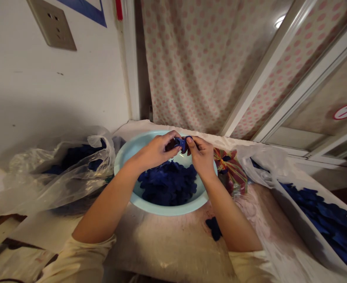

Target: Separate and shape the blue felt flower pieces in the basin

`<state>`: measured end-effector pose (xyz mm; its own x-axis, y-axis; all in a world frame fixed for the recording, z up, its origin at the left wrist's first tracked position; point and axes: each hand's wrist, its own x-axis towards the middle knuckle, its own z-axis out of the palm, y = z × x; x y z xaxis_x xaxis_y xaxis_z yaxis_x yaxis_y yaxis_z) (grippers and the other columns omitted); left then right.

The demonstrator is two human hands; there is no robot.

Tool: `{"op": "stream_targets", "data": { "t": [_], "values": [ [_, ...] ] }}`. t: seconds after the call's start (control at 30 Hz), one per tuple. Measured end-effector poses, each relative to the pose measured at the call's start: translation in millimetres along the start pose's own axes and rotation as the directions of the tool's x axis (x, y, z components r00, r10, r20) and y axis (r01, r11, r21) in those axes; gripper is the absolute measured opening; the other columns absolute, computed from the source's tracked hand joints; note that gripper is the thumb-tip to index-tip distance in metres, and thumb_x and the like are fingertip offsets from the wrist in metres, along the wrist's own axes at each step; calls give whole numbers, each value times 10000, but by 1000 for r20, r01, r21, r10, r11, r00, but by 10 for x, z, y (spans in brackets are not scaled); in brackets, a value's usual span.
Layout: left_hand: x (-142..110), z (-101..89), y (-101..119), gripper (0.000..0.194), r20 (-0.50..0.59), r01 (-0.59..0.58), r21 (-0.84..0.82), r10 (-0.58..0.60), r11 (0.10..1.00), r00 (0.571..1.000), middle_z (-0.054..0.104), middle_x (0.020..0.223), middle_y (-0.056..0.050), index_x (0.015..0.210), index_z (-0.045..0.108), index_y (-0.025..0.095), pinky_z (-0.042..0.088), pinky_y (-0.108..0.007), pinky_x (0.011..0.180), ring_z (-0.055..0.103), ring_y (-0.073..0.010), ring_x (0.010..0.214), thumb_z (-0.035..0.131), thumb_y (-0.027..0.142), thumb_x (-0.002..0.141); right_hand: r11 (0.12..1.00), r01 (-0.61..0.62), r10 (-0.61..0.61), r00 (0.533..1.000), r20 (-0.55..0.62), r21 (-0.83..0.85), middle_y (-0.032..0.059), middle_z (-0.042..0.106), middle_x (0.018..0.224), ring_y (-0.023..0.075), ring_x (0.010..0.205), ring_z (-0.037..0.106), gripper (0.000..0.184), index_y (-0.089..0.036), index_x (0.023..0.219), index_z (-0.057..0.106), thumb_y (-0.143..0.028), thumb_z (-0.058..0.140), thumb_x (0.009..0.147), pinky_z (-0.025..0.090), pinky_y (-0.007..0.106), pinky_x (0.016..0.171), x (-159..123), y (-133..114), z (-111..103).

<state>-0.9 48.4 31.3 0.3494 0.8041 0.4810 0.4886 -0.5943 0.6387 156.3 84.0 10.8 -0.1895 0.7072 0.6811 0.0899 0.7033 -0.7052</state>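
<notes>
Above the far part of a pale blue basin (170,212), my left hand (158,149) and my right hand (202,155) meet, both closed on one small dark blue piece (180,142). The piece is bent between my fingertips and looks like soft cloth or foam; its full outline is hidden by the fingers. Below my hands, a heap of dark blue petal-shaped pieces (169,184) lies in the basin. One loose dark blue piece (214,228) with a lobed edge rests on the table beside my right forearm.
A clear plastic bag (58,192) with dark blue pieces stands at left. Right of the basin sits a red-and-gold striped bag (236,169). A white box (297,216) farther right holds many blue pieces (323,220). Behind hangs a dotted curtain (191,70).
</notes>
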Motion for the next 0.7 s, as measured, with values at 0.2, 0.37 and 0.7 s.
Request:
{"op": "stream_targets", "data": {
  "t": [0.2, 0.37, 0.7],
  "values": [
    [-1, -11, 17, 103, 15, -8, 7, 8, 1000, 1000, 500, 651, 40, 912, 499, 193, 376, -210, 545, 460, -95, 572, 484, 269, 844, 992, -33, 31, 999, 23, 125, -40, 508, 502, 76, 430, 455, 306, -182, 624, 522, -362, 473, 867, 356, 210, 434, 5, 9, 14],
    [13, -5, 13, 148, 13, -9, 18, 8, 1000, 1000, 544, 676, 27, 924, 524, 184, 386, -217, 549, 477, -100, 577, 498, 303, 842, 962, -105, 88, 993, 81, 250, -64, 479, 466, 85, 387, 479, 286, -207, 697, 467, -433, 440, 870, 367, 205, 380, 0, 55, 34],
    [26, -16, 18, 168, 37, 3, -64, 0, 998, 999, 599, 680, 17, 873, 524, 169, 408, -217, 554, 513, -101, 574, 553, 325, 819, 911, -198, 163, 979, 125, 362, -73, 442, 471, 95, 354, 453, 278, -241, 732, 418, -488, 424, 861, 368, 225, 349, -6, 123, 64]
  ]
}}
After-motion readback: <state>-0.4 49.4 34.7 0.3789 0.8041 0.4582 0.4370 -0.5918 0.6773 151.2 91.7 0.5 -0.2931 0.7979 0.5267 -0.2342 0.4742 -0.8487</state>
